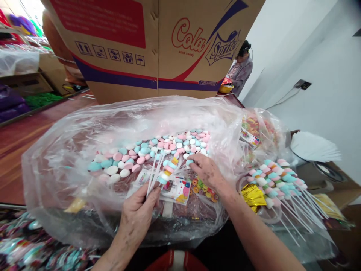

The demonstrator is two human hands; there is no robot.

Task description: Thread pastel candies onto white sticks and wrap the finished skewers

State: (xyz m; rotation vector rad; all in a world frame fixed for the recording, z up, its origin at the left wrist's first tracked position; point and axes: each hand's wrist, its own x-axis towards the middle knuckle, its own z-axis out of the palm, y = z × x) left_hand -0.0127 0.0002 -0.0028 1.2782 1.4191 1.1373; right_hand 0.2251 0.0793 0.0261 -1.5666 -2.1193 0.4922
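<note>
At the near side of the plastic bag [46,162], left of its middle, sprawls one heap of wrapped sweets [25,244], too many and too blurred to count. Two bare hands reach over the bag's near edge. The left hand [140,206] is closed, thumb against fingers, on a small bunch of white sticks [154,173], at least three of them bare, standing up at a slant above the bag's middle. One loaded stick [166,176] leans among them, its sweets in pale blue, white, pink and orange-yellow pressed close in a row; their exact number cannot be told. The right hand [208,172], also over the bag, has its thumb and forefinger nearly together, pinching one blue sweet [189,163], smooth, round and flattened. In the bag, just beyond the left hand, several printed cards [184,189] overlap, and beside them lie a dozen or more ring-shaped pieces [195,182] in yellow, orange, green and purplish tones. Farther in spreads a pile of sweets [145,148], dozens of matt pink, white and blue discs. Right of the bag are one gold foil bunch [254,196] and a bundle of loaded sticks [278,178], well over ten. Beyond the bag stands one carton [191,83] with five small pictograms, and past its right edge one co-worker [244,71].
</note>
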